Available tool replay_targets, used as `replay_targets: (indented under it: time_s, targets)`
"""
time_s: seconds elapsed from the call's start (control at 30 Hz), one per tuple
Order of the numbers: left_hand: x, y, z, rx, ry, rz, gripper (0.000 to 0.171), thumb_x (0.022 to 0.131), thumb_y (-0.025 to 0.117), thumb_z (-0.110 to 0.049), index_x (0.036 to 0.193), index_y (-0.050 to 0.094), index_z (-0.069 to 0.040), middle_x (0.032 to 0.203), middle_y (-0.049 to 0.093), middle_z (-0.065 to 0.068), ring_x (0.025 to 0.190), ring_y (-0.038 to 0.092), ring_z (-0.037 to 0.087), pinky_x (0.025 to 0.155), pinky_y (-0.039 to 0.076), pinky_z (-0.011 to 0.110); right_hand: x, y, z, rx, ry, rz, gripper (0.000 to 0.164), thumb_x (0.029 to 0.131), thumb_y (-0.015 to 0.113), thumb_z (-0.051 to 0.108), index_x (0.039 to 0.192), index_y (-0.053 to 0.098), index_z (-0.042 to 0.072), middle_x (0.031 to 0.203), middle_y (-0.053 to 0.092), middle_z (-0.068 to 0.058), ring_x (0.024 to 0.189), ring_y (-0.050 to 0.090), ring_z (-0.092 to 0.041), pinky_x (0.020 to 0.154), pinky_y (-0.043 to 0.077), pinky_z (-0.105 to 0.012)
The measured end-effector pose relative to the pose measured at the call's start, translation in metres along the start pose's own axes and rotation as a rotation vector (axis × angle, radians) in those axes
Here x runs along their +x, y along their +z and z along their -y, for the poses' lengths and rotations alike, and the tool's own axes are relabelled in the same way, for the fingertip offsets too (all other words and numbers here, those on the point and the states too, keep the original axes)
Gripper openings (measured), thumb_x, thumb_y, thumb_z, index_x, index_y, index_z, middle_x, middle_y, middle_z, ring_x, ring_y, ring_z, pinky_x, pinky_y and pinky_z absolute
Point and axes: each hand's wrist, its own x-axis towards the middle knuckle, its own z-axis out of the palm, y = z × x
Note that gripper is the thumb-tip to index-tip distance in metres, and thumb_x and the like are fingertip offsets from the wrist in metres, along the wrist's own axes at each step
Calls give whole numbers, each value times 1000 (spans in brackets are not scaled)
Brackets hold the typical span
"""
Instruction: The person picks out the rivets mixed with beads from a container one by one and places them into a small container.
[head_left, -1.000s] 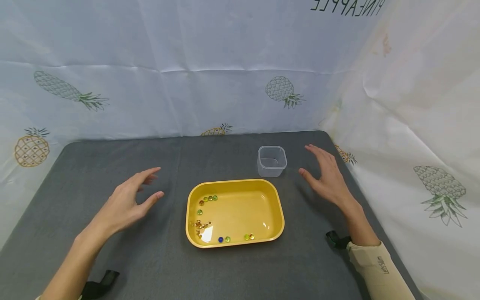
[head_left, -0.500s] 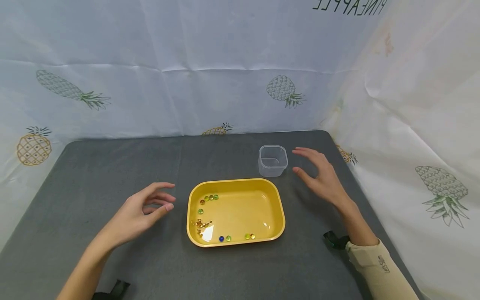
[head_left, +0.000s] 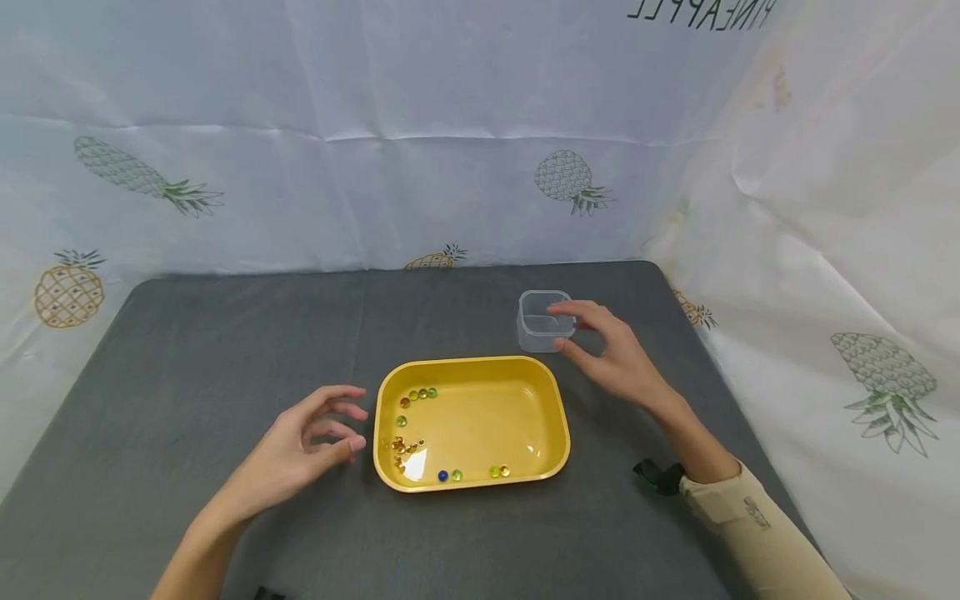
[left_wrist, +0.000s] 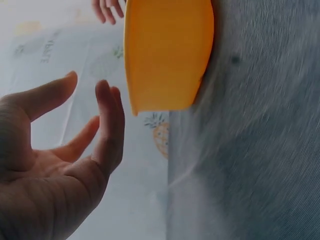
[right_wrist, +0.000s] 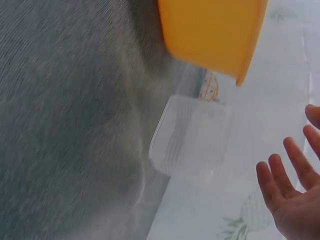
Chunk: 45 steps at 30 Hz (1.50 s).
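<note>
A yellow tray (head_left: 480,425) lies on the grey cloth, with several glass marbles in green, yellow, amber and blue and a cluster of small gold pieces (head_left: 399,447) along its left and front sides. Behind its right end stands a clear square plastic container (head_left: 536,340). My right hand (head_left: 617,354) hovers at the container's right side, fingers spread and loosely bent; the right wrist view shows a gap between the hand (right_wrist: 295,187) and the container (right_wrist: 192,137). To the left of the tray my left hand (head_left: 303,450) is held in the air, relaxed, holding nothing.
A dark grey cloth (head_left: 225,358) covers the table. White curtains printed with pineapples (head_left: 562,177) hang behind it and along the right side. A dark strap (head_left: 658,477) hangs by the right wrist.
My right hand has moved left to the container. My left hand has come right and nearer the front, closer to the tray. Tray and container have stayed in place.
</note>
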Motion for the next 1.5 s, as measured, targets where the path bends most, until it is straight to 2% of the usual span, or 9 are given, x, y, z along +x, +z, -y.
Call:
replay_targets:
  time_s: [0.13,0.33,0.43,0.57,0.8,0.93,1.1,1.37,1.5]
  targets:
    - [-2,6,3,-42,1,-18,57,87,72,-19,137,43,-16,122,53,23,93,70,22,76,61,32,4,6,6,90,36,41,46,89,70,18,133,56,21,132,57,5,121,54,-10,100,52,-39]
    - [-1,14,6,-75,-52,-11,64,84,75,-18,138,41,-14,122,53,20,93,70,18,77,61,32,13,13,19,206,71,148,42,91,68,20,131,56,19,131,59,-2,119,58,-17,99,53,-40]
    - [0,17,7,-77,-84,-12,66,83,76,-18,139,40,-13,121,53,20,89,70,18,75,61,33,20,17,27,225,72,211,41,91,67,22,131,56,21,131,60,1,119,59,-17,99,53,-42]
    - [2,21,9,-70,-90,-21,65,83,76,-16,138,42,-14,118,54,20,85,69,18,72,60,33,28,24,37,257,81,287,38,92,66,23,129,57,22,128,62,3,117,59,-17,99,53,-43]
    - [5,26,14,-76,-90,-39,66,81,77,-13,137,41,-13,115,55,22,83,70,19,69,59,29,44,40,54,306,70,405,30,92,66,26,122,61,27,123,64,8,113,61,-15,95,54,-34]
    - [6,27,16,-109,-99,-40,69,80,77,-9,138,40,-12,115,54,24,80,71,22,69,60,32,51,48,62,343,58,483,28,92,66,27,120,62,27,122,65,1,109,61,-12,94,55,-35]
    - [6,27,17,-140,-101,-32,71,79,77,-7,138,39,-12,114,53,26,75,71,23,68,60,35,57,54,70,390,61,568,30,91,67,25,121,63,21,121,65,-7,107,61,-11,93,56,-37]
    - [6,28,20,-171,-93,-20,72,80,76,-6,140,36,-13,114,52,26,72,71,24,67,60,36,63,62,77,396,79,650,30,90,68,23,120,62,24,117,65,3,104,63,-12,90,57,-30]
    - [6,28,22,-180,-97,-23,73,81,76,-5,141,36,-14,115,52,26,72,71,23,67,61,37,67,66,79,413,70,678,31,90,68,23,120,62,23,118,65,1,104,63,-12,91,57,-29]
